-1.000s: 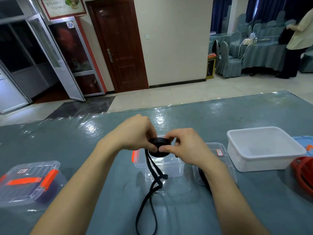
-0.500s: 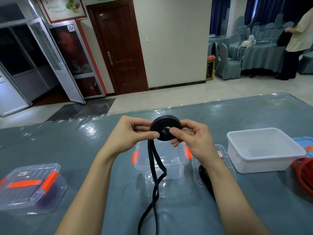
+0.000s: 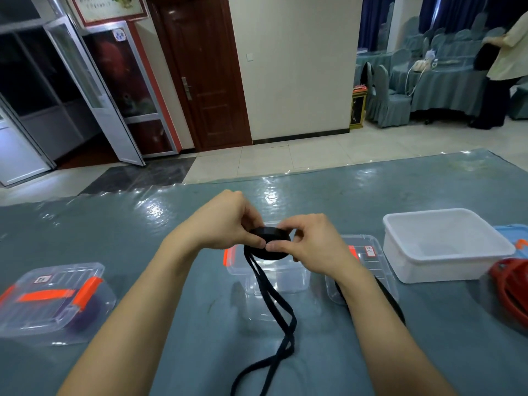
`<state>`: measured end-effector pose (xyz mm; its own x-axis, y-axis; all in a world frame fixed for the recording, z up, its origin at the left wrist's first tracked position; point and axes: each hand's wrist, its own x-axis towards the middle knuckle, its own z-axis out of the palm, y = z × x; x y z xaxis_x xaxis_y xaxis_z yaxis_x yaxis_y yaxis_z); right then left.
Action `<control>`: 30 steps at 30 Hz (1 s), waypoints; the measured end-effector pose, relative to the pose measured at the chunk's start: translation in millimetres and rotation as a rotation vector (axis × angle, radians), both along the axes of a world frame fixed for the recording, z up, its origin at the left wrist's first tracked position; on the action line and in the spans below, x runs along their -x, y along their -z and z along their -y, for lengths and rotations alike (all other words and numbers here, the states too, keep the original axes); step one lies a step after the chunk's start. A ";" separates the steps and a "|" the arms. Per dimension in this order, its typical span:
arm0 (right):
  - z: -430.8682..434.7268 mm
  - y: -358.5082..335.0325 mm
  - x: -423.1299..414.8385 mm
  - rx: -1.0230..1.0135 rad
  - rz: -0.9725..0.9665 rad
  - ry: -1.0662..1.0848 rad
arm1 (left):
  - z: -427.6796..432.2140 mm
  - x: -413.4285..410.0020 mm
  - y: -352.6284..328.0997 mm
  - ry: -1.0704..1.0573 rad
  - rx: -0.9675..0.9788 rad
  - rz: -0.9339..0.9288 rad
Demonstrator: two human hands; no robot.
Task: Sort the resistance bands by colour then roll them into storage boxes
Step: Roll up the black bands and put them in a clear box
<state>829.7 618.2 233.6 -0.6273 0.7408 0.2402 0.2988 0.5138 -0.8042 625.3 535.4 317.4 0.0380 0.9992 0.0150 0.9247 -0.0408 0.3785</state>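
black resistance band (image 3: 270, 242), partly wound into a flat coil, held above the table between both hands. left hand (image 3: 223, 221) closed on the coil's left edge, thumb tip pressed on its near rim, fingers curled behind it. right hand (image 3: 311, 244) pinching the coil's right side, thumb and forefinger meeting at the near rim right beside the left thumb; remaining fingers bent around the far side. unwound tail of the band (image 3: 281, 310) hangs from just below the left thumb as two strands, crosses once lower down and runs off the near edge of view. directly beneath the fingers: open clear box (image 3: 288, 277) with orange clip (image 3: 227, 256) on its left end, no band visible in it. under the right wrist: clear lid (image 3: 364, 254) with a small label, a dark band partly hidden below the forearm. further right of the right hand: white tub (image 3: 440, 247), then a red band (image 3: 511, 284) at the frame edge. far left of the left hand: closed clear box (image 3: 54, 301) with orange latches, something purple inside. grey-green table cover (image 3: 171, 212) under clear plastic sheet.
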 end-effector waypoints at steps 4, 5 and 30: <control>0.5 3.3 0.0 0.046 0.027 -0.028 | -0.8 -4.6 -7.3 0.033 0.030 -0.124; 1.1 3.4 0.1 0.044 0.042 -0.035 | -1.3 -6.0 -8.6 0.040 0.029 -0.156; 9.4 -19.0 7.7 0.542 -0.842 -0.071 | 16.9 2.3 -10.5 -0.106 -0.330 0.821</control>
<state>822.0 608.8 252.6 -0.4555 0.8493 0.2669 -0.4921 0.0096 -0.8705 623.1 518.4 327.9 -0.2040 0.9367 0.2844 0.3725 -0.1944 0.9074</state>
